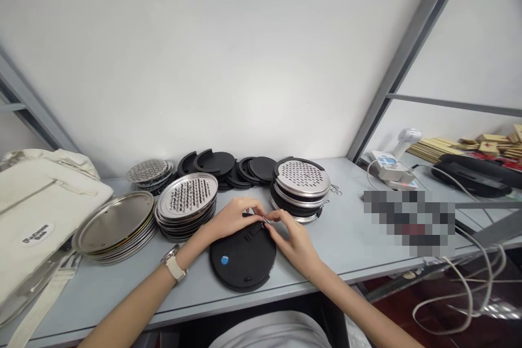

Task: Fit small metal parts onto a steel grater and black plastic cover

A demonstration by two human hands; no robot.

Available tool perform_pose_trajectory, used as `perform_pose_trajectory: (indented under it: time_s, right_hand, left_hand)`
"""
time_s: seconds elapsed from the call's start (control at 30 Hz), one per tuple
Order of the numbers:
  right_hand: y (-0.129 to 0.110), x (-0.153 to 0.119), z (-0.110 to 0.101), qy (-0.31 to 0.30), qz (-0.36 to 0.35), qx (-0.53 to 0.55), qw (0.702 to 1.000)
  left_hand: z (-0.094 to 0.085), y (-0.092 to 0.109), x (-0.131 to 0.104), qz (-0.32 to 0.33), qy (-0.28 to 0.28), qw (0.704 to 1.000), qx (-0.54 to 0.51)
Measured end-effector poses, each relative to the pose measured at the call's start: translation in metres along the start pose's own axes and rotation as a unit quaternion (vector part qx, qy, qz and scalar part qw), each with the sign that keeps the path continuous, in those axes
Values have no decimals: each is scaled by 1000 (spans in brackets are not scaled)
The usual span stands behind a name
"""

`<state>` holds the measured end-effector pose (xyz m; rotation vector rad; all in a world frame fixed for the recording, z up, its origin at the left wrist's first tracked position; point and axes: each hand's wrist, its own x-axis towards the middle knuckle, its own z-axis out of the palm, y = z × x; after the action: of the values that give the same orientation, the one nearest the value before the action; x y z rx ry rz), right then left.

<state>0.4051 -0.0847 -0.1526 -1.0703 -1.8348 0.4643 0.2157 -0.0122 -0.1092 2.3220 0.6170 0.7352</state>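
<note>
A round black disc [242, 263] with a blue round sticker lies flat near the table's front edge. At its upper right rim sits a small metal ring [264, 222], partly covered by fingers. My left hand [238, 216], with a watch on the wrist, reaches over the disc's far side and pinches at the ring. From the right, my right hand [292, 239] closes thumb and forefinger on the same ring. Just behind my right hand stands a stack of round graters in black holders [304, 179], with metal rings hanging off its right side.
To the left are stacked grater plates [188, 196], plain round metal plates [116, 223] and a cream bag [44, 212]. Black discs [216, 163] and more perforated plates [149, 171] lie by the wall. A white handheld device [408, 138], cables and wooden pieces [434, 149] are at right.
</note>
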Motion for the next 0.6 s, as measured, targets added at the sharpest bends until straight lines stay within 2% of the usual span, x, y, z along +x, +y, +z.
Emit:
perform_pose_trajectory:
  time_s: [0.2, 0.6]
  right_hand:
    - [1, 1, 2, -23, 17, 2, 1000]
    - [-2, -1, 1, -21, 20, -10, 1000]
  left_hand:
    - [0, -1, 0, 4, -2, 1000, 18]
    - [-5, -3, -1, 12, -8, 999, 31]
